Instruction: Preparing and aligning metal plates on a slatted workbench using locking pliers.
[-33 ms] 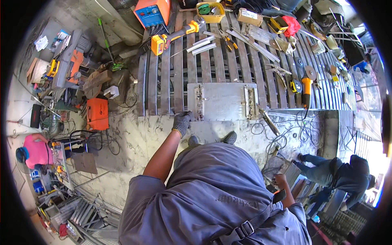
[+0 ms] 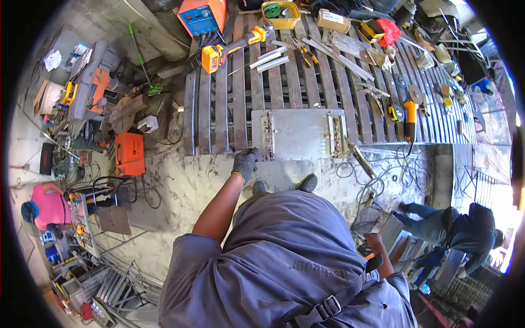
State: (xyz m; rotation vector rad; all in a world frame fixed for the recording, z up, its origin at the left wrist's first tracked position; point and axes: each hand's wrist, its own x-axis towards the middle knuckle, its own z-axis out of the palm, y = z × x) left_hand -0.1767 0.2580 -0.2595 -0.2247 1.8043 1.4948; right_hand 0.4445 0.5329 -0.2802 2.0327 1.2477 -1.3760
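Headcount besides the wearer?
2. One person in a pink top at the far left of the picture; one person in dark clothes at the lower right. Surrounding clutter could hide others.

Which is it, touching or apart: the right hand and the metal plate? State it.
Apart. The head view shows the right hand beside the person's body and the metal plate on the slatted bench, with floor visible between them.

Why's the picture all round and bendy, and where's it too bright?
Head view: a wide fisheye lens makes black corners and leaning slats on the bench; head view: white glare at the right edge, beside the bending person; head view: the metal plate looks fairly sharp.
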